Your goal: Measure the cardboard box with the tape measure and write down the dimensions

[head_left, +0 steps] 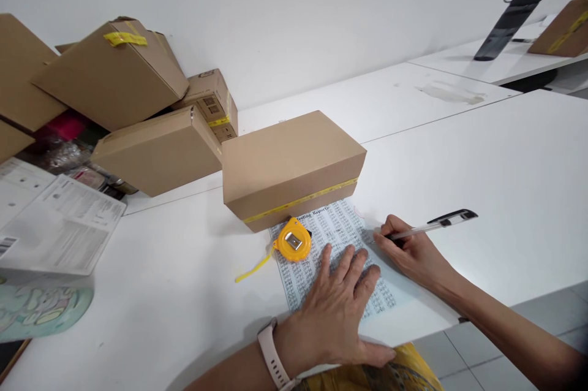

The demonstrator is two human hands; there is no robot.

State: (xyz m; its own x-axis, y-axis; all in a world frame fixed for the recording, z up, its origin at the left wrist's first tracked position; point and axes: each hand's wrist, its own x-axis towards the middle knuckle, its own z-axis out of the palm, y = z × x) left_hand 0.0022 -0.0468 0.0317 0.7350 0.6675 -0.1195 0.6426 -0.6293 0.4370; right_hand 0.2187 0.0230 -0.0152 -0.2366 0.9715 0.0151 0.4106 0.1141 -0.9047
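Observation:
My left hand (pixel 337 296) lies flat on a printed sheet of paper (pixel 294 293), its fingers spread. In my right hand (pixel 413 253) is a pen (pixel 452 219) with a clear barrel and black cap end; its tip is hidden by the fingers, by the sheet's right edge. The sheet is covered in rows of small handwritten marks, with a partly hidden heading at the top. A yellow tape measure (pixel 294 239) rests on the sheet's upper left, its short yellow strap hanging to the left. Behind it a brown cardboard box (pixel 294 164) with yellow tape covers the sheet's top edge.
More cardboard boxes (pixel 114 72) are piled at the back left, near white printed packages (pixel 68 225). A pale green patterned object (pixel 46 311) sits at the left edge. A dark water bottle (pixel 509 23) and another box (pixel 563 29) stand far right on the white table (pixel 482 164).

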